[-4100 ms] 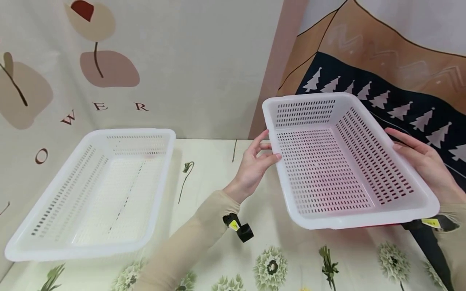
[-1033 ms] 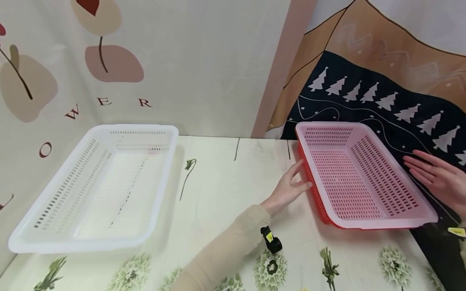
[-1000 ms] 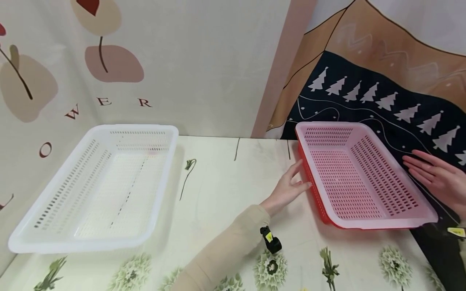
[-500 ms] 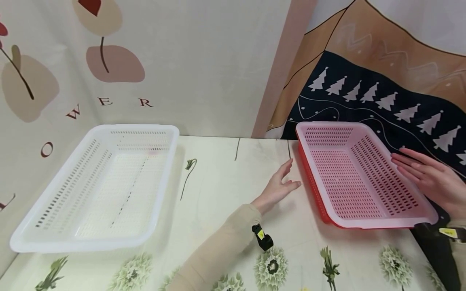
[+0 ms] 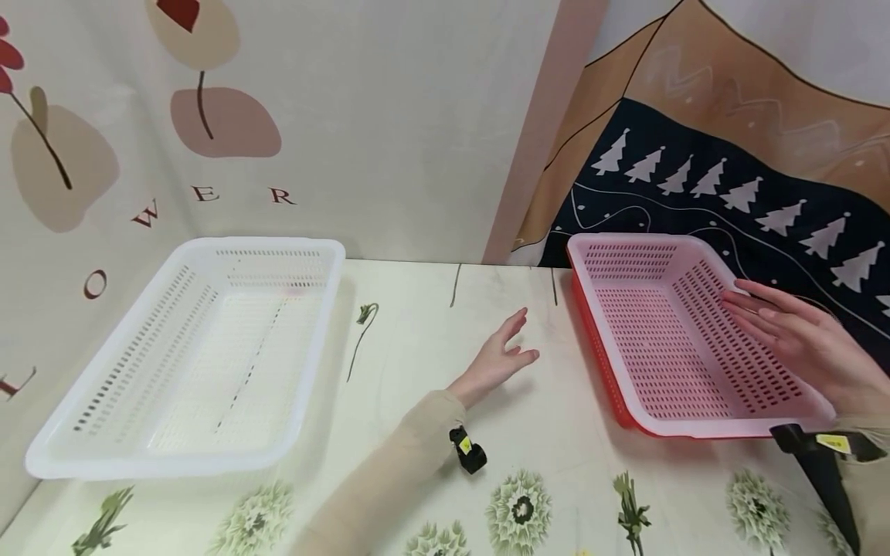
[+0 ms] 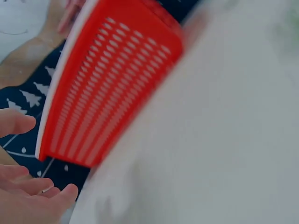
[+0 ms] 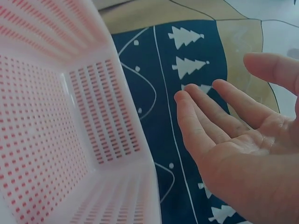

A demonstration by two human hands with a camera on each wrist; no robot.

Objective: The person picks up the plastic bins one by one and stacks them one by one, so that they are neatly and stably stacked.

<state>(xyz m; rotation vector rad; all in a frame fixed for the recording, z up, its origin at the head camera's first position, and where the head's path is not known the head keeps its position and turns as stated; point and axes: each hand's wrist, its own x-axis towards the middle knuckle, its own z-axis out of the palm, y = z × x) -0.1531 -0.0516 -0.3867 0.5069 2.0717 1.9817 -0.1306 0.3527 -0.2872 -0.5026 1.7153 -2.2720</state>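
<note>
On the right of the table a white plastic basket (image 5: 612,340) sits nested inside a red basket (image 5: 603,363), whose red side (image 6: 112,84) fills much of the left wrist view. My left hand (image 5: 492,364) hovers between the two sides of the table, fingers loosely extended, holding nothing, to the left of the nested pair. My right hand (image 5: 799,332) is over the right rim of the white basket in the head view, its fingers straight and holding nothing. In the right wrist view the right hand (image 7: 238,126) shows beside the basket, with a gap between them.
Another white perforated basket (image 5: 306,363) stands on the left of the table. The tablecloth (image 5: 417,340) has printed flowers and stems. Behind hangs a pale printed backdrop (image 5: 389,123), with a dark tree-patterned cloth (image 5: 695,208) at the right.
Earlier both hands held the white basket up; it then came to sit inside the red one. Since then my left hand has drawn away leftward, and my right hand has moved left over the rim.
</note>
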